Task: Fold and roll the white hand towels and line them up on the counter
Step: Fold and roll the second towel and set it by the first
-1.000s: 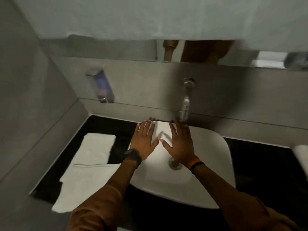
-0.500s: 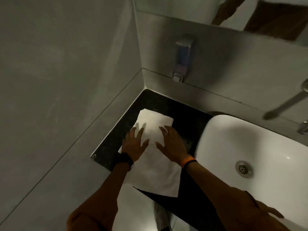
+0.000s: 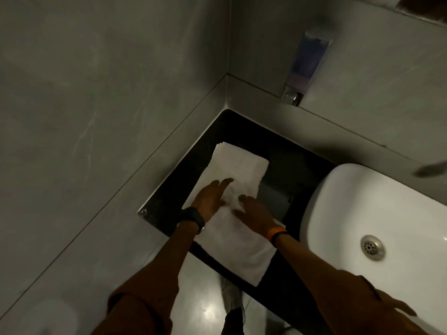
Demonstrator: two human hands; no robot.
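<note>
While both hands, left hand (image 3: 210,198) and right hand (image 3: 257,211), lie flat with open grip mid-towel, the white hand towel (image 3: 231,211) on the black bench (image 3: 287,163) runs lengthwise from lower centre toward the upper-left corner, equally near both.

White towels (image 3: 238,189) — two, possibly, overlapping; hands — two; sink (image 3: 362,213) — one; soap dispenser (image 3: 308,66) — one; wristbands — two.
</note>
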